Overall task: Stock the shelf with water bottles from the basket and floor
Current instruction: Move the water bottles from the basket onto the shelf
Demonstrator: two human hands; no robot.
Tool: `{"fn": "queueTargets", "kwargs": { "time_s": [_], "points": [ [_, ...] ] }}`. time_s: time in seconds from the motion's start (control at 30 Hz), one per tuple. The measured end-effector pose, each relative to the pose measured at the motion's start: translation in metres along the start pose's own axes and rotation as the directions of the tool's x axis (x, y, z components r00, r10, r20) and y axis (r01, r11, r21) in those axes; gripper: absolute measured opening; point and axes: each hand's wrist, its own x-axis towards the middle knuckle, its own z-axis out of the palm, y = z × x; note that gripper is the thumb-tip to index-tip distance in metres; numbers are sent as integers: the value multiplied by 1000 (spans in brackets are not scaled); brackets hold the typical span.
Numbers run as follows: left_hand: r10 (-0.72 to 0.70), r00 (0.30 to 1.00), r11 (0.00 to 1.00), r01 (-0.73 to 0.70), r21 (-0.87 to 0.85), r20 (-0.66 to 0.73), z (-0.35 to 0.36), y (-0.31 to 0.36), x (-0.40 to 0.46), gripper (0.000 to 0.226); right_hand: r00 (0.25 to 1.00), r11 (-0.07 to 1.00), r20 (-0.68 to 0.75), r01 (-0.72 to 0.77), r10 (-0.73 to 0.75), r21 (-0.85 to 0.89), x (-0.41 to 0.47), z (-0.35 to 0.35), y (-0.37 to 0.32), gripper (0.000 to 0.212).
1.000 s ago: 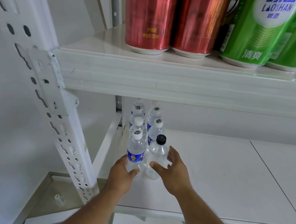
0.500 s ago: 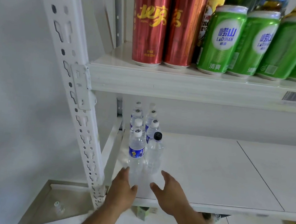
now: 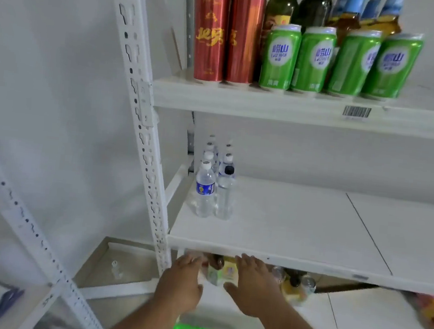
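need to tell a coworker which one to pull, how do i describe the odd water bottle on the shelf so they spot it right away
Look at the white middle shelf, under the cans, at its left end where water bottles stand in two rows. The black-capped bottle is front right; every other cap is white, and unlike the blue-labelled bottle beside it, it shows no label.

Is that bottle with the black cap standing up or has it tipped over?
Standing up. The black-capped bottle has its cap on top and its base flat on the shelf, beside a white-capped bottle. No hand touches it.
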Motion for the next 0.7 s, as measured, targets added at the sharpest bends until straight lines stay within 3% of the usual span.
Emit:
{"fn": "queueTargets", "kwargs": {
  "time_s": [0.23,0.7],
  "points": [
    [-45,992,998,40,39,122,45,10,-58,73,999,1000,49,6,-7,19,-54,47,28,75],
    [-143,937,983,172,-64,318,128,-52,-103,75,939,975,308,-194,154,105,-93,138,18,79]
  ]
}}
